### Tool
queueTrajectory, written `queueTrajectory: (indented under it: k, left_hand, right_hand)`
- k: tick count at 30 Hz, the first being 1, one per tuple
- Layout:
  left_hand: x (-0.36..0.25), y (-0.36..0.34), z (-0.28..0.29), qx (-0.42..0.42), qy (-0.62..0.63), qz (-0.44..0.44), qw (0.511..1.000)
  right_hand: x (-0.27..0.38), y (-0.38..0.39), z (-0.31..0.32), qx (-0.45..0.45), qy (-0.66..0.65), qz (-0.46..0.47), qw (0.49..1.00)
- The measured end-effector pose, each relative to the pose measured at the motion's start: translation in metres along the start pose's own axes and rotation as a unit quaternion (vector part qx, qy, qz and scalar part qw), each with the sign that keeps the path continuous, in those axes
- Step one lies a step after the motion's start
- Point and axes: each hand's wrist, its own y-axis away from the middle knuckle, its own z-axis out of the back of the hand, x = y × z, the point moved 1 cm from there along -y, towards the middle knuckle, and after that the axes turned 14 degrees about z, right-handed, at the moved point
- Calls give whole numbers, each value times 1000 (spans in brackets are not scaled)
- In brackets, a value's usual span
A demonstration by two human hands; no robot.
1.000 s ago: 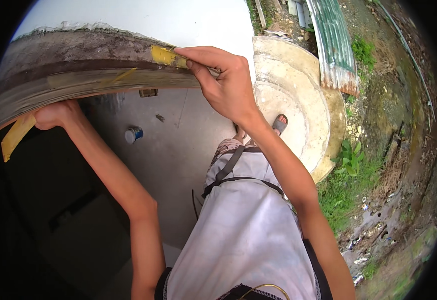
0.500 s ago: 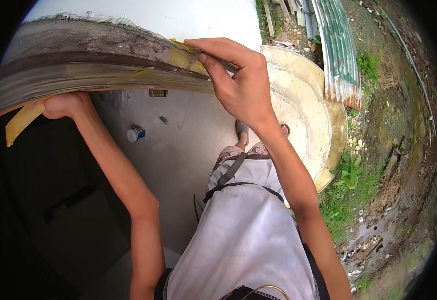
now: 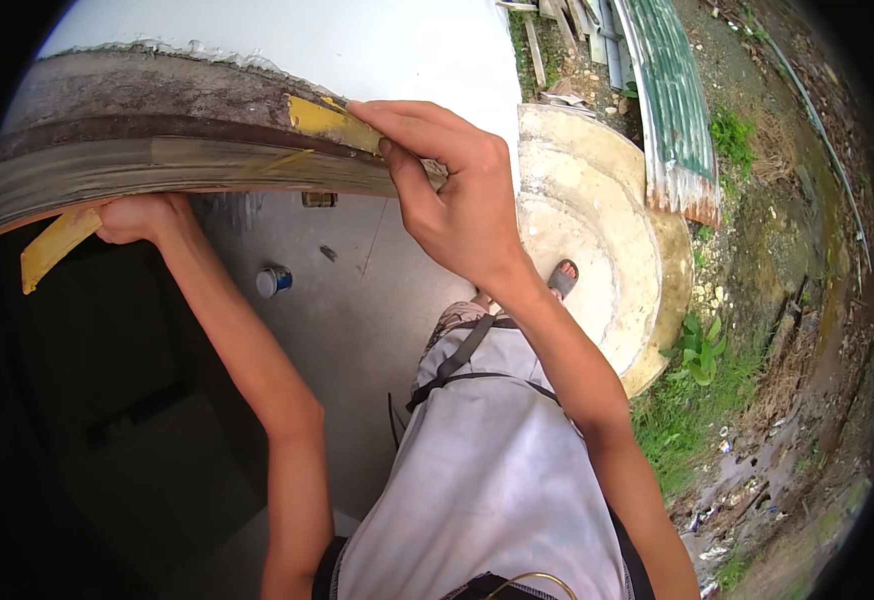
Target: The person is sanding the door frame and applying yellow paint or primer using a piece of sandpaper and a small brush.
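Observation:
My right hand (image 3: 457,185) pinches a flat yellow piece (image 3: 329,122) between thumb and fingers. This piece lies against the worn brown face of a wooden frame (image 3: 137,105), just below the white wall. Beneath the frame's lower edge, my left hand (image 3: 142,217) is closed around a flat yellow strip (image 3: 60,250), whose free end hangs down to the left. Some of my left fingers are hidden by the wood. A thin yellow streak (image 3: 287,162) crosses the frame's underside between the hands.
A small blue-and-white container (image 3: 274,281) stands on the grey floor (image 3: 342,330), near a dark scrap (image 3: 328,253). Curved concrete steps (image 3: 607,230) lie at right, with a sandalled foot (image 3: 563,275) on them. Green corrugated sheeting (image 3: 669,100) and grass (image 3: 682,435) are beyond.
My right hand has moved left along the frame with the yellow piece, more of which now shows. My left hand stays nearly in place. One foot has shifted right onto the steps.

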Motion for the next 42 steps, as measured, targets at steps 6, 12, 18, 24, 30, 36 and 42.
queueTrajectory:
  k: [6, 12, 18, 24, 30, 36, 42]
  left_hand:
    - [14, -18, 12, 21, 50, -8, 999]
    - [7, -13, 9, 1, 15, -7, 1000]
    - [2, -1, 2, -11, 5, -9, 1000]
    - [11, -10, 6, -2, 54, -25, 998]
    - [3, -7, 7, -7, 20, -8, 1000]
    - [12, -14, 9, 0, 42, -10, 999]
    - [-1, -1, 3, -18, 28, 1, 999]
  right_hand:
    - [-16, -22, -14, 45, -27, -14, 999]
    - [-2, -15, 6, 87, -82, -38, 992]
    - [7, -46, -6, 53, -79, -34, 995]
    - [46, -19, -31, -6, 15, 70, 997]
    - [29, -43, -1, 24, -12, 4, 1000]
    - [22, -54, -22, 42, -21, 22, 999]
    - [45, -48, 0, 118, -92, -38, 988]
